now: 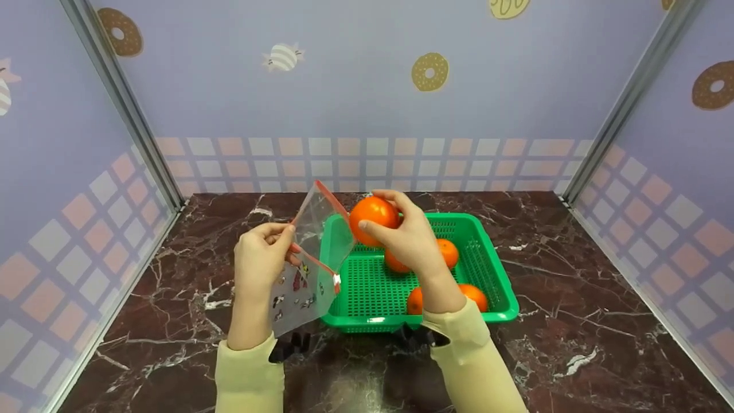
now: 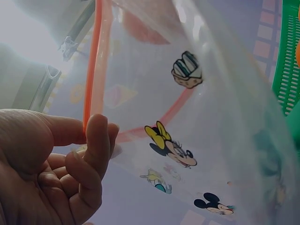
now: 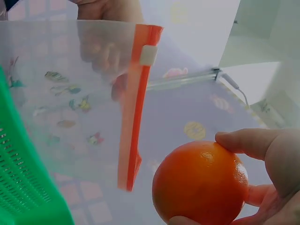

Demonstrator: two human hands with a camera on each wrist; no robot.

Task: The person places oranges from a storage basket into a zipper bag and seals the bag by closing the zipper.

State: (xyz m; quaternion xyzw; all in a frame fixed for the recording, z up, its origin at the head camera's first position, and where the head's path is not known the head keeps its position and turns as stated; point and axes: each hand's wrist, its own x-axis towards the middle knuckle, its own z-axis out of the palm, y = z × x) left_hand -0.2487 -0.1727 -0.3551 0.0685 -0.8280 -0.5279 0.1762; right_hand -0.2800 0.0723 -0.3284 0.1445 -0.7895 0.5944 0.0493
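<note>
My left hand (image 1: 261, 252) pinches the orange-red edge of a clear zip bag (image 1: 312, 235), whose mouth gapes toward the right. Cartoon figures are printed on the bag, and a white slider (image 3: 148, 55) sits on its zip strip. In my right hand (image 1: 410, 235) is an orange (image 1: 373, 221), held between thumb and fingers just beside the bag's mouth. Below it stands a green plastic basket (image 1: 499, 275). Several more oranges (image 1: 447, 252) lie in the basket, some partly hidden by my right hand and forearm.
The basket rests on a dark red marbled table (image 1: 573, 321). Patterned panels (image 1: 367, 103) with metal corner posts (image 1: 123, 103) close off the back and both sides. The bag's lower part hangs over the basket's left rim.
</note>
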